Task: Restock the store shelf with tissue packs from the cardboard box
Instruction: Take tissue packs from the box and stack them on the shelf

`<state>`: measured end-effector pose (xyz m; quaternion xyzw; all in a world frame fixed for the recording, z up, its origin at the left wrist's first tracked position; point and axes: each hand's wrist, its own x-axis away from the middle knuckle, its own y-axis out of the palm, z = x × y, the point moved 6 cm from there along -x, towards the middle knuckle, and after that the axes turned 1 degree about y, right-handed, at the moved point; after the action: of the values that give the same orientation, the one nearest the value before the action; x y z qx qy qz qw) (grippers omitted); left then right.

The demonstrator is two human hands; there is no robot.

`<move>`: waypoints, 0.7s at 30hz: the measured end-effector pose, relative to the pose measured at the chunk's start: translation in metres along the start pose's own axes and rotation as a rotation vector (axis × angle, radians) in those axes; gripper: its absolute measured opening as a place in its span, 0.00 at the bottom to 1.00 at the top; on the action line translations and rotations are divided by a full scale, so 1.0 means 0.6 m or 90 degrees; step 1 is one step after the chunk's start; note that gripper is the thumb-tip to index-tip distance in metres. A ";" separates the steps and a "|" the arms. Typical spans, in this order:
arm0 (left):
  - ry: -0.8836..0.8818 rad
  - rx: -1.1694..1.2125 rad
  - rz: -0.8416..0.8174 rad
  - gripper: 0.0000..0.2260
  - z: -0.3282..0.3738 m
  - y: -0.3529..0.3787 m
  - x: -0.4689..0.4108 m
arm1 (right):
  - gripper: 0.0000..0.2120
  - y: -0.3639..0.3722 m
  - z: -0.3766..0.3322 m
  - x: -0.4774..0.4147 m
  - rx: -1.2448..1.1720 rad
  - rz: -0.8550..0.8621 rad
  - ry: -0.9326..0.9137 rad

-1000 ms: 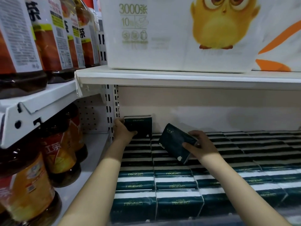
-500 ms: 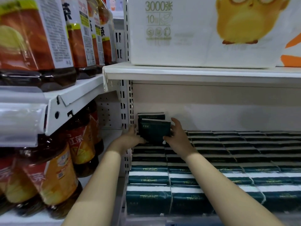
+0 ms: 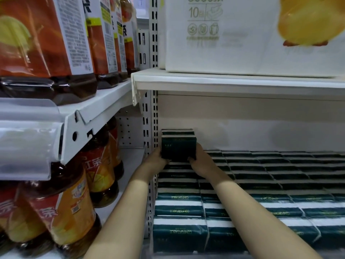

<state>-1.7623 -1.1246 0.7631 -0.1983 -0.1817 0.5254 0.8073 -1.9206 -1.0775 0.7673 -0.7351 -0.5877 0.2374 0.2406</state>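
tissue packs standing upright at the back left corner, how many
2: front pack between the left hand and right hand; back pack directly behind it, mostly hidden; more may hide behind.

Big tea bottles (image 3: 56,43) with orange labels fill the upper left of the frame, in a row on a white board (image 3: 104,101). A clear price strip (image 3: 28,146) runs along its front edge. More such bottles (image 3: 71,212) stand below, at lower left. A slotted white upright (image 3: 154,113) rises at the centre, beside a perforated panel (image 3: 128,131). At upper right sits a white pack (image 3: 224,53) with a yellow chick (image 3: 308,21) printed on it.
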 end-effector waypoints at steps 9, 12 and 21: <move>0.007 0.031 0.008 0.25 0.002 0.000 0.005 | 0.24 0.005 0.005 -0.006 0.163 0.023 0.033; 0.007 0.035 0.014 0.26 0.005 0.001 0.008 | 0.22 0.001 0.004 -0.002 0.244 0.052 0.039; 0.006 0.030 0.011 0.26 0.014 0.004 0.014 | 0.24 0.000 0.000 0.000 0.196 0.025 0.062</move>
<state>-1.7652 -1.1150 0.7698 -0.1829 -0.1641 0.5354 0.8081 -1.9207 -1.0773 0.7676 -0.7117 -0.5174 0.2931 0.3740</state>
